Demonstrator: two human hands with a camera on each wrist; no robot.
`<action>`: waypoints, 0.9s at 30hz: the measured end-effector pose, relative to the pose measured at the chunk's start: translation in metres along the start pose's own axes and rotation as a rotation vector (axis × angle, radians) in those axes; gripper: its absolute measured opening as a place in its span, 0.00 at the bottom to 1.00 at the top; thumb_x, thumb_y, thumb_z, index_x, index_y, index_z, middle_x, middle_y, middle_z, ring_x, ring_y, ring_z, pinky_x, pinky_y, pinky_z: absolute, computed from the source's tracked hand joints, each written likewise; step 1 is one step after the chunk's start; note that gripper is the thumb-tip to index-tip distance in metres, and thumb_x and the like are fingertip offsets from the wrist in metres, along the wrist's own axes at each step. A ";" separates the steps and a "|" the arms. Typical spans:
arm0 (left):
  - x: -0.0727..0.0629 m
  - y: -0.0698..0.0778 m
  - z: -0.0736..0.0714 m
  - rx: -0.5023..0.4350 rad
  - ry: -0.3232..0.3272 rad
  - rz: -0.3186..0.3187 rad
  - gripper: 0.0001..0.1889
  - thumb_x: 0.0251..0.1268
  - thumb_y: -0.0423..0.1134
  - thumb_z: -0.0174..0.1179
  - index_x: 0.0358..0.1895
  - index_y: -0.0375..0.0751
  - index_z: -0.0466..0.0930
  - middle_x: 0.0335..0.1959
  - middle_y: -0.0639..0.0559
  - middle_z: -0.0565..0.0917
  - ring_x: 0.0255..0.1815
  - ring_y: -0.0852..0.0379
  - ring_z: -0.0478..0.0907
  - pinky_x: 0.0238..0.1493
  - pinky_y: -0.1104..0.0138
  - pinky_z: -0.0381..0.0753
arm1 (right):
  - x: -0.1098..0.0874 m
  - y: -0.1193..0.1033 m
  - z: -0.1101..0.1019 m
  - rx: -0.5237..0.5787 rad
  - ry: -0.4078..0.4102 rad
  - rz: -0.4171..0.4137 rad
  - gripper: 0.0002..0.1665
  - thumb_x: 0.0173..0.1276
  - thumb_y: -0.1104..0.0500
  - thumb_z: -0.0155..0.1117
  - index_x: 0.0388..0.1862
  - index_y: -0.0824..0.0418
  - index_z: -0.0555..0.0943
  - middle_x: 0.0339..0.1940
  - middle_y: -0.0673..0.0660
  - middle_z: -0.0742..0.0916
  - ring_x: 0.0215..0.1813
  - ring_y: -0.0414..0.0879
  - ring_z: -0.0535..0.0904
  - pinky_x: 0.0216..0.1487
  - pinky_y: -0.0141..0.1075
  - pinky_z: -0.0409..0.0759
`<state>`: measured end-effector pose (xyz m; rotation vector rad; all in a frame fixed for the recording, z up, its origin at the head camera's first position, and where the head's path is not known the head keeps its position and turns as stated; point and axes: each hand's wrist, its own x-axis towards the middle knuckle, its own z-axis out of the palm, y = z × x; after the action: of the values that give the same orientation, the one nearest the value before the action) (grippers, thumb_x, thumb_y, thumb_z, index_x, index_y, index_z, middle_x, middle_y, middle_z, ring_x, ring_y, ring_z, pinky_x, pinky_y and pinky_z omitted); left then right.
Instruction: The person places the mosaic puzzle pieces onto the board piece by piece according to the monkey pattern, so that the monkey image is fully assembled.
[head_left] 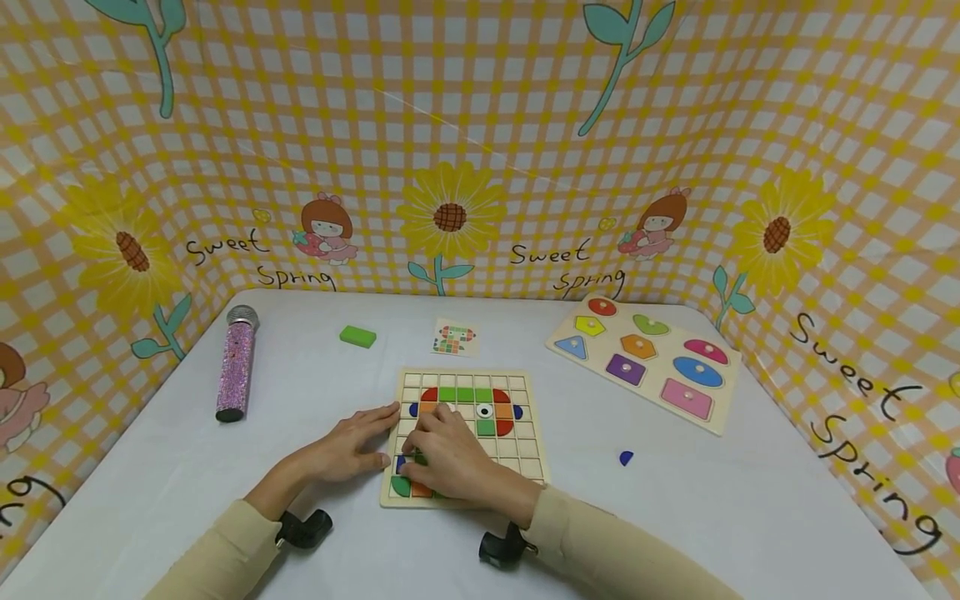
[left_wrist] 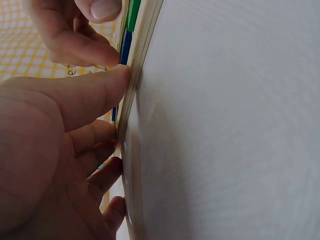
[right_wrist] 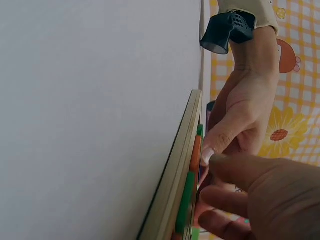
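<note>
A wooden grid board (head_left: 529, 454) holds red, orange, green and blue flat pieces and a white piece with a black dot. My left hand (head_left: 341, 446) rests against the board's left edge, its fingers fairly straight and touching the rim in the left wrist view. Over the lower left of the board, my right hand (head_left: 453, 454) has its thumb and forefinger about a small blue piece (head_left: 401, 465) in the left column. Just below that lies a green quarter-round piece (head_left: 401, 486). The right hand hides several middle squares.
A pattern card (head_left: 454, 337) and a green block (head_left: 357, 336) lie behind the board. A glittery pink microphone (head_left: 236, 367) stands left; a knobbed shape puzzle (head_left: 645, 358) lies back right. One blue half-round piece (head_left: 626, 457) sits on the white table (head_left: 675, 517) to the right.
</note>
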<state>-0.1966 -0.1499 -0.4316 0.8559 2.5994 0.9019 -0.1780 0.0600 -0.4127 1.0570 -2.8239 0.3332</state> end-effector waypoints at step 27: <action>-0.001 0.001 0.001 -0.018 0.009 -0.024 0.35 0.65 0.42 0.57 0.72 0.35 0.55 0.76 0.42 0.52 0.75 0.38 0.49 0.69 0.38 0.48 | -0.024 0.021 -0.014 0.059 -0.009 -0.022 0.16 0.62 0.42 0.63 0.44 0.48 0.85 0.44 0.46 0.79 0.48 0.42 0.64 0.50 0.38 0.67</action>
<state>-0.1952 -0.1490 -0.4319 0.8164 2.6000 0.9230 -0.1730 0.0939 -0.4063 1.1029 -2.8241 0.4137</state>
